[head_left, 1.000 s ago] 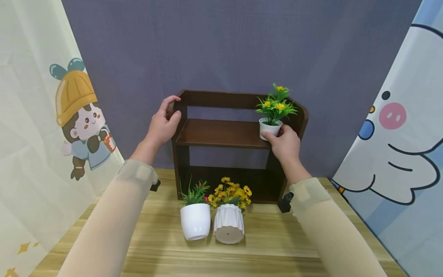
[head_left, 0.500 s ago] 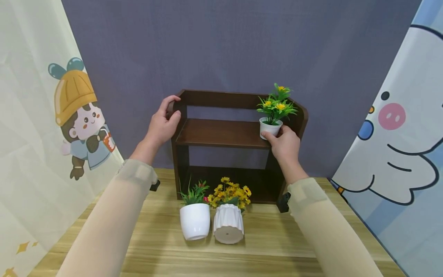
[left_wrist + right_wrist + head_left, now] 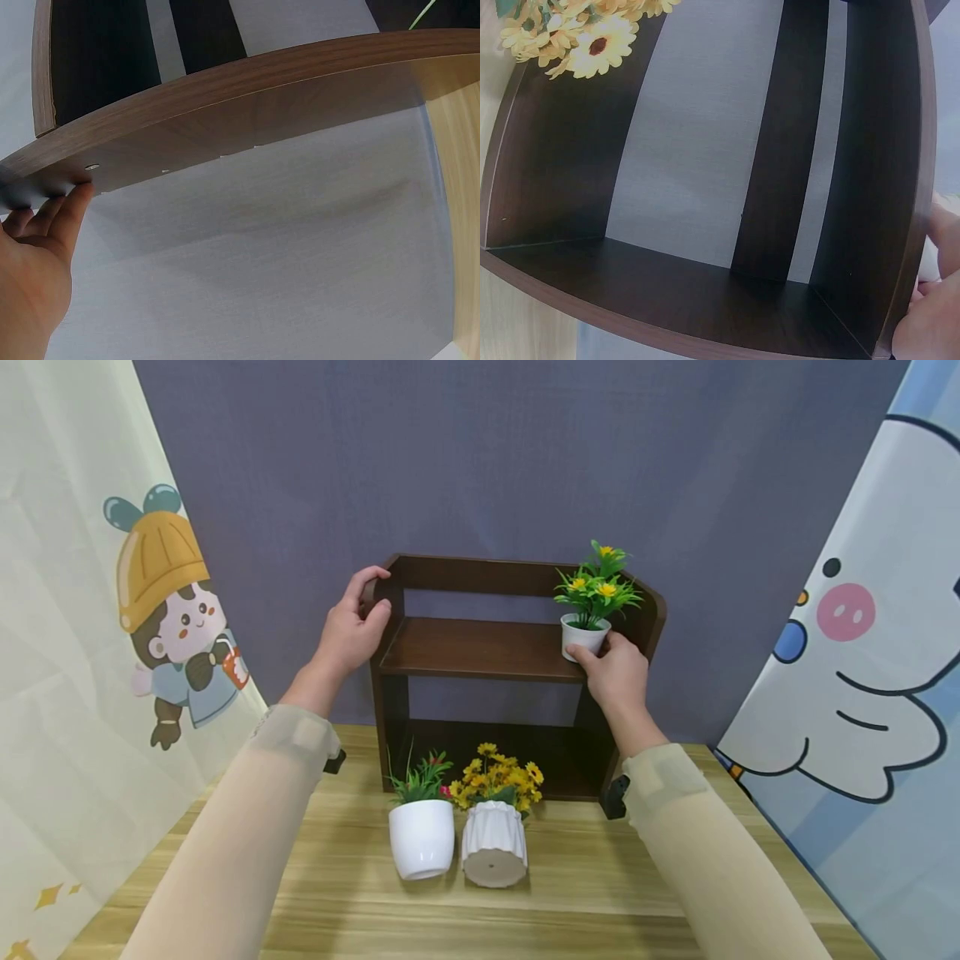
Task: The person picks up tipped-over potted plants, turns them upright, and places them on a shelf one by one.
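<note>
The right hand [image 3: 618,672] grips the small white potted plant with yellow flowers [image 3: 587,631] at the right end of the dark wooden shelf [image 3: 480,647]; left hand [image 3: 351,631] clasps its left side panel. Best set the pot flat and upright, then release gently.

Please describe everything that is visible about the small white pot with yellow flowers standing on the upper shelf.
The small white round pot with green leaves and yellow flowers stands upright at the right end of the upper board of the dark brown wooden shelf unit, close to its right side panel. The plant looks artificial, with spiky leaves and several yellow blooms rising above the rim. The right hand holds the pot's lower front, fingers curled around it. Nothing else touches it.
</note>
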`<state>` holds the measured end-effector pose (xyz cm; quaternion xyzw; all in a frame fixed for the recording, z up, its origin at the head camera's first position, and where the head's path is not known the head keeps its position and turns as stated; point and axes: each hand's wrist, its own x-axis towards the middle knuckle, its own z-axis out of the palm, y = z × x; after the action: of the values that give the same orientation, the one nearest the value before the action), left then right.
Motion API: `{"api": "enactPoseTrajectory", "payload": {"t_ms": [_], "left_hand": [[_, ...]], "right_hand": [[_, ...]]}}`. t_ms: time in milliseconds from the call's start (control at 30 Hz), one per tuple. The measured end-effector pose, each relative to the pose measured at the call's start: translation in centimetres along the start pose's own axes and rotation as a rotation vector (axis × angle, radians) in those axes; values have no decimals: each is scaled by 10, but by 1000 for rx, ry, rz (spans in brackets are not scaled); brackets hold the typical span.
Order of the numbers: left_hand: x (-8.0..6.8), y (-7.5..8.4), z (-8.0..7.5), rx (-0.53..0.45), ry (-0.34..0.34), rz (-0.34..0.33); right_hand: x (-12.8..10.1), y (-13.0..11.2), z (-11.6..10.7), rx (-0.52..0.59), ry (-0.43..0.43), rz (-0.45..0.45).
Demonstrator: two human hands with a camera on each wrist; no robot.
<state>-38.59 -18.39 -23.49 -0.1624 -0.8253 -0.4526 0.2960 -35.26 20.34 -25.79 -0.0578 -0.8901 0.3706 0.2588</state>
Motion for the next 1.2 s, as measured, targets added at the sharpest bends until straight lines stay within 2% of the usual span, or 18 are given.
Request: {"api": "enactPoseTrajectory", "payload": {"t_ms": [300,700,1033,1200], "left_hand": [[0,0,-2,1,-5,3],[2,-3,0,-1,-1,2],[2,-3,1,2,-2,10],[2,-3,1,4,-1,13]], "right_hand": [[-1,-2,0,-1,1,-8],[-10,3,-1,83,34,-44],[-27,6,-15,184,-34,-5],[-39,14,-24,232,-33,-37]]}}
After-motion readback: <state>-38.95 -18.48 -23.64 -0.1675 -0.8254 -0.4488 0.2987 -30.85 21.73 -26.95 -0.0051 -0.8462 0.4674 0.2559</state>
